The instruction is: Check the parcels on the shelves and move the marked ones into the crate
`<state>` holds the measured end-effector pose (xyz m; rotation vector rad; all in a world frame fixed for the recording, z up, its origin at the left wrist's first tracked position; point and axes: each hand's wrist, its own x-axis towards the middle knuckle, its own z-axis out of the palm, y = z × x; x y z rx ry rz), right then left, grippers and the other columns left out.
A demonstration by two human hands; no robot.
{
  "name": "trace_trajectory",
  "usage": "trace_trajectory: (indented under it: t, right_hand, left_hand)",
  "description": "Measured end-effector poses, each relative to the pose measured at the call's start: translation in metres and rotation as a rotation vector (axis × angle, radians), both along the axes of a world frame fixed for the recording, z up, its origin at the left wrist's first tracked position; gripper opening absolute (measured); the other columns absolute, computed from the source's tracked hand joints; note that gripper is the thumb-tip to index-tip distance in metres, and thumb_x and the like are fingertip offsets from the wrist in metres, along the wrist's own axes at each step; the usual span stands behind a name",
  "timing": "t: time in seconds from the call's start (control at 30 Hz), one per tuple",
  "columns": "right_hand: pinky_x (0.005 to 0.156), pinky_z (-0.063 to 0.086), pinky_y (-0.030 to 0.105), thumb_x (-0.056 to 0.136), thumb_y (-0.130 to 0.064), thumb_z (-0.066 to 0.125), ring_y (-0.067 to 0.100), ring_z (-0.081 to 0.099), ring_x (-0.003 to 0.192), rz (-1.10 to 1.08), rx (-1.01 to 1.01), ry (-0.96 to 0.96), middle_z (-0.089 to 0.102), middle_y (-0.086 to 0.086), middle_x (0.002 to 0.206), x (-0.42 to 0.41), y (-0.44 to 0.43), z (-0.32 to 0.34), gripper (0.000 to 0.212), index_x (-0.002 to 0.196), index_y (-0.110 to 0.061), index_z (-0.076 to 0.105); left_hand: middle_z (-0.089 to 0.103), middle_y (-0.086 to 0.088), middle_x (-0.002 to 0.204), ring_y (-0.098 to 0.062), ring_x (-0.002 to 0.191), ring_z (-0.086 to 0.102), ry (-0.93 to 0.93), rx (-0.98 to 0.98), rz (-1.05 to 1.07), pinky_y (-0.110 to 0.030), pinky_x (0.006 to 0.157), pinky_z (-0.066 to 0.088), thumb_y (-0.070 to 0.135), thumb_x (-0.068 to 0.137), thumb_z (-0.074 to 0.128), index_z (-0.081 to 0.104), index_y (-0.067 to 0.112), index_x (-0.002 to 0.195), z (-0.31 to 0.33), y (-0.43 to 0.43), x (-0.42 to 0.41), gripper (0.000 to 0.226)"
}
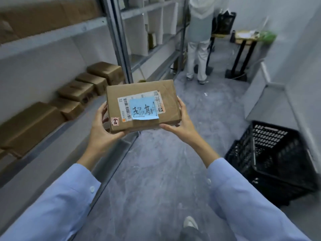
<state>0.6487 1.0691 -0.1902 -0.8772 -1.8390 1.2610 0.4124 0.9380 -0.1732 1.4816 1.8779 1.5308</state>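
A person in blue sleeves held a brown cardboard parcel (139, 88) out in front of the chest, clear of the shelf and above the floor. The left hand (101, 129) gripped its near left corner, fingers curled up the left side and thumb along the near edge. The right hand (182, 124) gripped the near right corner the same way, with its fingers up the right side. The parcel sat level between them, top face up.

A white shipping label (124, 106) lay across that face, half covered by a blue note (144, 108) with handwritten characters, so this parcel appeared to be a marked one.

The box looked small, stiff and light. Its faces were creased and slightly dented, so it would probably give a little under pressure. Holding it by opposite sides or corners suited it best, with the fingers kept off the note, which seemed loosely stuck.

A black slatted crate (243, 153) stood on the floor below and to the right of the right hand. More brown parcels (76, 91) lay on a shelf left of the left hand. Another person (199, 40) stood far beyond the hands.
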Motion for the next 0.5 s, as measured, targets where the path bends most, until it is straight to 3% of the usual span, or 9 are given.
trace_trajectory:
  t: [0.13, 0.23, 0.37, 0.43, 0.5]
  right_hand:
    - [0.110, 0.042, 0.031, 0.071, -0.029, 0.087, -0.002, 0.046, 0.130, -0.151, -0.092, -0.009, 0.044, -0.019, 0.143, 0.094, 0.022, -0.026, 0.110, 0.155, -0.030, 0.017]
    - [0.109, 0.043, 0.029, 0.070, -0.033, 0.086, -0.001, 0.048, 0.128, -0.237, -0.161, -0.012, 0.046, -0.019, 0.139, 0.170, 0.044, -0.043, 0.105, 0.151, -0.036, 0.019]
    - [0.109, 0.041, 0.028, 0.066, -0.046, 0.085, 0.002, 0.046, 0.130, -0.349, -0.215, -0.045, 0.043, -0.018, 0.144, 0.270, 0.080, -0.063, 0.109, 0.152, -0.036, 0.019]
    - [0.110, 0.040, 0.031, 0.064, -0.052, 0.087, 0.003, 0.045, 0.132, -0.382, -0.243, -0.062, 0.043, -0.018, 0.146, 0.318, 0.100, -0.074, 0.113, 0.152, -0.038, 0.018]
    - [0.106, 0.041, 0.020, 0.064, -0.049, 0.087, -0.001, 0.045, 0.131, -0.414, -0.279, -0.063, 0.043, -0.015, 0.147, 0.363, 0.118, -0.084, 0.114, 0.154, -0.037, 0.018]
  left_hand:
    - [0.045, 0.026, 0.136, 0.009, 0.122, 0.048, 0.000, -0.092, -0.161, -0.016, 0.093, 0.046, 0.018, 0.063, 0.091, 0.028, 0.030, 0.149, -0.026, 0.062, 0.072, 0.106]
    - [0.044, 0.011, 0.145, -0.001, 0.128, 0.047, -0.012, -0.129, -0.280, -0.023, 0.098, 0.046, 0.025, 0.061, 0.092, 0.028, 0.025, 0.151, -0.043, 0.112, 0.137, 0.110]
    - [0.039, 0.006, 0.149, 0.018, 0.116, 0.044, -0.038, -0.152, -0.396, -0.003, 0.078, 0.044, 0.009, 0.066, 0.088, 0.028, 0.020, 0.151, -0.068, 0.181, 0.233, 0.105]
    - [0.040, 0.007, 0.147, 0.022, 0.110, 0.044, -0.057, -0.173, -0.436, -0.003, 0.074, 0.045, 0.005, 0.066, 0.088, 0.028, 0.021, 0.150, -0.083, 0.211, 0.280, 0.104]
    - [0.041, 0.008, 0.145, 0.021, 0.108, 0.046, -0.082, -0.198, -0.475, -0.007, 0.073, 0.048, 0.004, 0.066, 0.087, 0.029, 0.021, 0.150, -0.097, 0.240, 0.323, 0.103]
